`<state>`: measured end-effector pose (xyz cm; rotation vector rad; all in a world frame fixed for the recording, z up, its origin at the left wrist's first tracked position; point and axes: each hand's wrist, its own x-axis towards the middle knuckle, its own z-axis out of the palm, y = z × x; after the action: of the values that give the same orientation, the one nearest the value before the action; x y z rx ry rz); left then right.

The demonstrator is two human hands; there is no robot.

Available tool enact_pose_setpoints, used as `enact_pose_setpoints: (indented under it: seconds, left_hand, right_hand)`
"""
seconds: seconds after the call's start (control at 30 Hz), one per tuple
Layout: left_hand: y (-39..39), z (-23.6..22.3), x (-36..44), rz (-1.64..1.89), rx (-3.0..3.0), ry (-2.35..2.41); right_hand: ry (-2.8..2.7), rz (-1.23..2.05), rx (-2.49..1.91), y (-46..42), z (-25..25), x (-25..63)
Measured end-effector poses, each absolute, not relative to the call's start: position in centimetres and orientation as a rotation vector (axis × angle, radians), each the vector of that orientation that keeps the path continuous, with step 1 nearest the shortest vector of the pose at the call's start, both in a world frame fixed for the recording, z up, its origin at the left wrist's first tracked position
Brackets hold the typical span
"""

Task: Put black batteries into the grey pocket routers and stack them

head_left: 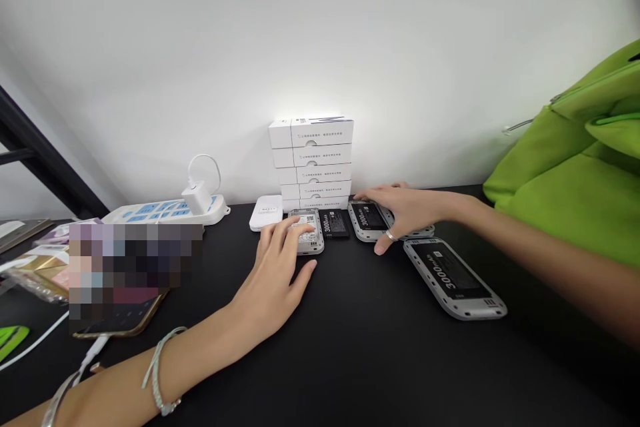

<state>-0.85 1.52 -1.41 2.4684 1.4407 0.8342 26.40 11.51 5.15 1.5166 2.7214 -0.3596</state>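
Note:
My left hand [277,277] rests on the black table [350,360], fingers spread, fingertips touching a small grey device [311,241] lying open with its back off. A loose black battery [335,223] marked 3000mAh lies just right of that device. My right hand [400,210], with a ring on one finger, lies flat with fingers stretched over a second open grey device [367,221] that has a battery in it. A third open device [453,277] with a battery lies nearer, right of both hands. Neither hand grips anything.
A stack of several white boxes [314,163] stands against the wall, a small white device [266,211] beside it. A white power strip [165,212] with a plugged charger lies at back left. A phone [117,323] and papers sit left. A green bag [580,173] fills the right.

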Motion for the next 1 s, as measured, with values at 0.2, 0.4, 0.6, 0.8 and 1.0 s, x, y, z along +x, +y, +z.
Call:
enact_pose_setpoints:
  seconds: [0.2, 0.4, 0.6, 0.8, 1.0]
  left_hand:
    - [1.0, -1.1, -0.7, 0.826, 2.545, 1.420]
    - [-0.2, -0.5, -0.4, 0.840, 2.597, 1.148]
    - [-1.0, -0.7, -0.3, 0.759, 2.459, 0.953]
    - [-1.4, -0.7, -0.1, 0.724, 2.417, 0.941]
    - [-1.3, -0.9, 0.3, 1.038, 2.518, 0.757]
  right_hand:
    - [2.752, -0.351, 1.513, 10.6, 5.8, 25.8]
    - [2.734, -0.338, 1.349, 5.1, 8.0, 22.3]
    - [2.761, -0.517, 1.133, 2.2, 6.5, 20.2]
    - [2.890, -0.567, 1.036, 2.7, 5.5, 19.9]
    - [2.855, -0.671, 1.160, 2.0, 7.2, 20.1]
